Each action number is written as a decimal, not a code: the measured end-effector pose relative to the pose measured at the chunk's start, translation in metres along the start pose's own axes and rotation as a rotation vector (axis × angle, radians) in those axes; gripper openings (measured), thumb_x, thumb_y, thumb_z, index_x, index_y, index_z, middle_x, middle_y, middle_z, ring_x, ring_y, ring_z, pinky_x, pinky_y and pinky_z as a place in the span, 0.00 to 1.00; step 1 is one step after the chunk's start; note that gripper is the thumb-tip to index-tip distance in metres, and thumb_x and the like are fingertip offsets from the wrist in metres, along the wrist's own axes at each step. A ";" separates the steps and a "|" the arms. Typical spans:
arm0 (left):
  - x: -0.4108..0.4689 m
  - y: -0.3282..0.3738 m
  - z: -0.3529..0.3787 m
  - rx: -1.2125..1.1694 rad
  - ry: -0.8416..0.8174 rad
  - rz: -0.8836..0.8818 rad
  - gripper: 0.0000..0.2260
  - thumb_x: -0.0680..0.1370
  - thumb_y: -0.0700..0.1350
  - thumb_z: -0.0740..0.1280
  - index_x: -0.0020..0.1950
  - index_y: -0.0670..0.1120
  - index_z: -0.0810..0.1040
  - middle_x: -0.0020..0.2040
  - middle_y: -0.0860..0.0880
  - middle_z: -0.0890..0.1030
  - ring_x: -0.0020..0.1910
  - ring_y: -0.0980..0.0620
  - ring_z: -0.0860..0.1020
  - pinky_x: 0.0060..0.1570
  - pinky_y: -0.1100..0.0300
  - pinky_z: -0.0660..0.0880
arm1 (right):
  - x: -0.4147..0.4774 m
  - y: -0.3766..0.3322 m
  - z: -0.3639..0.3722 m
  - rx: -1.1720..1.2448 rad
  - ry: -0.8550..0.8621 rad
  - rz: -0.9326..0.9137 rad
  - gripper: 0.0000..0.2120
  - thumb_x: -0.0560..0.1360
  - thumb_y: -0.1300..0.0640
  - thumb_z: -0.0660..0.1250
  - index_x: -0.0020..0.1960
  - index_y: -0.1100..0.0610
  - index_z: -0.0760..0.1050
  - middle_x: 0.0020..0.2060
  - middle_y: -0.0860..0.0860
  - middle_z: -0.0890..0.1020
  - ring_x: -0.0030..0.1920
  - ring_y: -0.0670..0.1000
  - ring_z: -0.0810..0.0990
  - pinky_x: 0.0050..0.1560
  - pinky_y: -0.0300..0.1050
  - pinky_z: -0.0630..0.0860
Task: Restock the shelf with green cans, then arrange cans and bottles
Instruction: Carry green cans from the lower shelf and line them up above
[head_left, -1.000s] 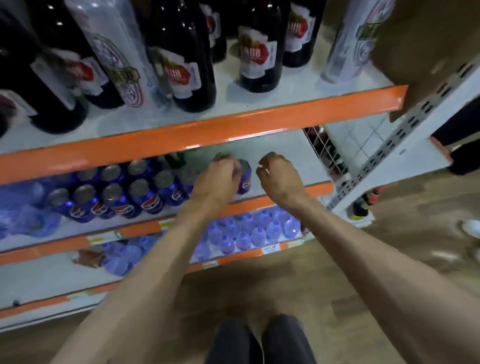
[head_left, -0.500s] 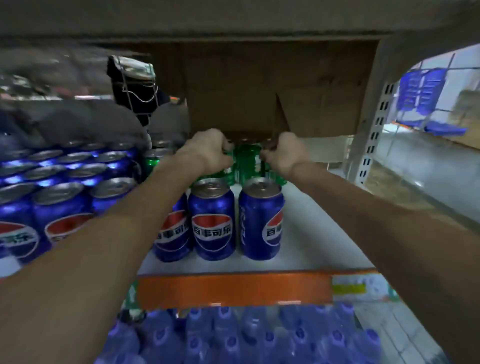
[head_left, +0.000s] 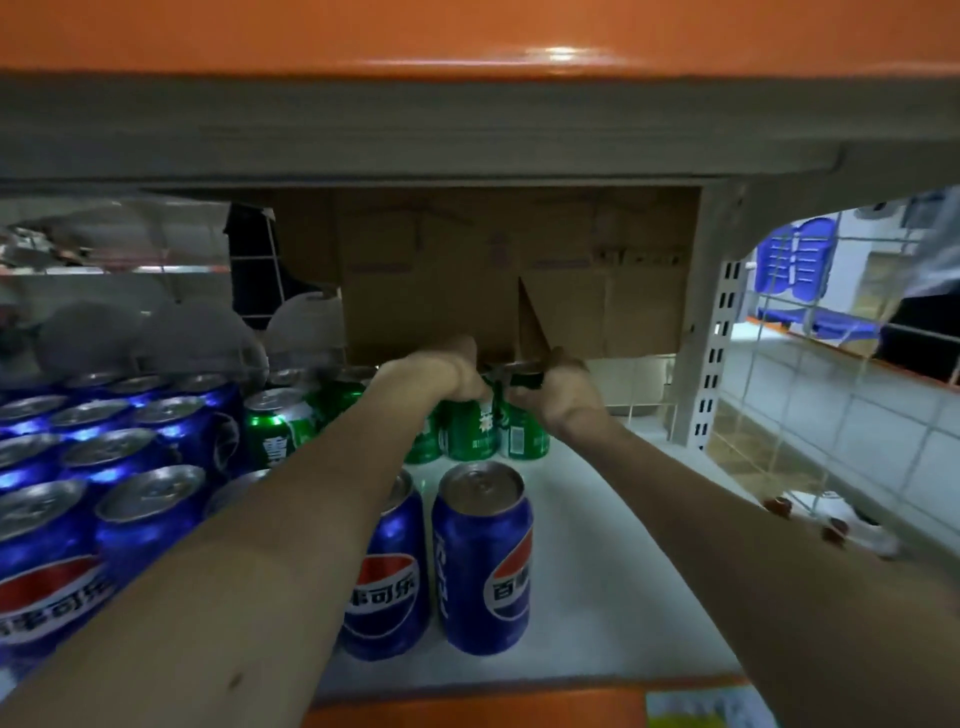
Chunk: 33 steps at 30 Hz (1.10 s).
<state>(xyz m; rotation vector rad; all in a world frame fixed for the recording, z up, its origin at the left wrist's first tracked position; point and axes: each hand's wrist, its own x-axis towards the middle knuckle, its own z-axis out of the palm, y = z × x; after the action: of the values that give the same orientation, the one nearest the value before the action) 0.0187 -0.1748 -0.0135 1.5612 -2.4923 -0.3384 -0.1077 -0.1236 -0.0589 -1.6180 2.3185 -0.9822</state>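
Dim, soft-focused shelf interior; glare on the orange rail (head_left: 561, 52); wide-angle bending at edges.

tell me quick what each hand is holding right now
left hand: fingers curled over a green can, gripping its top
right hand: grips the neighbouring green can

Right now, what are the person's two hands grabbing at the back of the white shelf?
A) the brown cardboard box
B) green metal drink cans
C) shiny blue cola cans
B: the left hand and right hand both curl over green metal drink cans, behind the shiny blue cola cans.
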 end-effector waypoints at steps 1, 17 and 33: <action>0.002 0.001 0.003 0.011 0.006 -0.003 0.21 0.77 0.50 0.70 0.65 0.41 0.71 0.61 0.43 0.75 0.56 0.44 0.75 0.50 0.55 0.71 | 0.002 0.001 0.003 0.008 0.003 0.004 0.19 0.77 0.48 0.69 0.58 0.61 0.72 0.56 0.60 0.78 0.53 0.57 0.78 0.49 0.47 0.75; 0.006 0.003 0.009 0.023 0.044 -0.050 0.29 0.73 0.50 0.75 0.69 0.42 0.70 0.65 0.42 0.74 0.63 0.42 0.74 0.58 0.52 0.74 | -0.003 0.014 0.005 0.211 0.136 0.034 0.18 0.74 0.51 0.73 0.57 0.60 0.75 0.49 0.53 0.81 0.53 0.56 0.81 0.47 0.43 0.74; -0.139 0.104 -0.029 -0.483 -0.173 -0.003 0.13 0.73 0.54 0.72 0.45 0.47 0.75 0.44 0.48 0.78 0.42 0.49 0.76 0.41 0.58 0.72 | -0.152 0.005 -0.172 0.317 0.181 0.343 0.21 0.70 0.47 0.71 0.57 0.57 0.71 0.51 0.54 0.80 0.51 0.58 0.80 0.47 0.51 0.76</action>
<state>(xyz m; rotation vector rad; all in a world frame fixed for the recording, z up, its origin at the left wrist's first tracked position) -0.0026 -0.0086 0.0399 1.3797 -2.2837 -1.0264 -0.1304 0.0843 0.0354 -1.0108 2.2937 -1.3670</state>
